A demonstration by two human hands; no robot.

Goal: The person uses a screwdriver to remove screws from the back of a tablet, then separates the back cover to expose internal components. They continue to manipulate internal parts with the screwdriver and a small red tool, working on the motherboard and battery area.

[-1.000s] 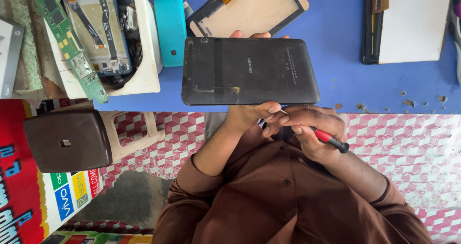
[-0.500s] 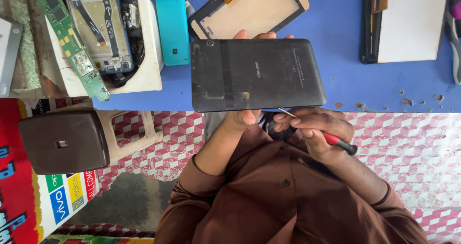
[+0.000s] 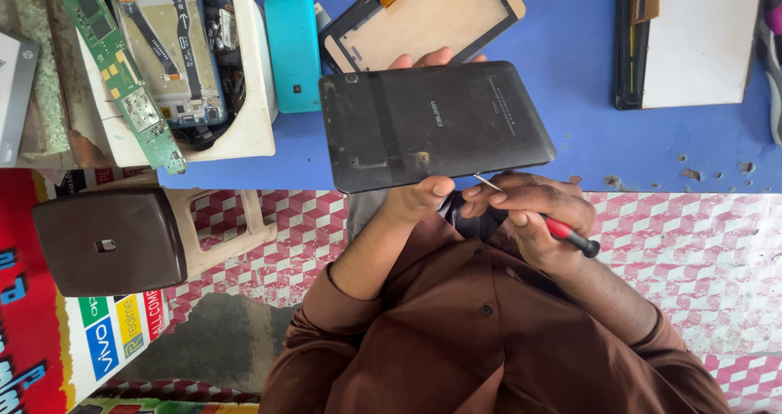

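Over a blue workbench [image 3: 586,96], your left hand [image 3: 419,198] grips the black tablet [image 3: 432,125] — right hand [image 3: 529,214] clenches the red screwdriver [image 3: 562,231] at four o'clock; keep its tip square.

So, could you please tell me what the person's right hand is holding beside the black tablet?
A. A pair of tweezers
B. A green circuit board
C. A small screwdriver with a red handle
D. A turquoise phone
C: the right hand grips a small red-handled screwdriver, its thin metal tip pointing at the edge of the black tablet that the left hand holds up over the blue table.
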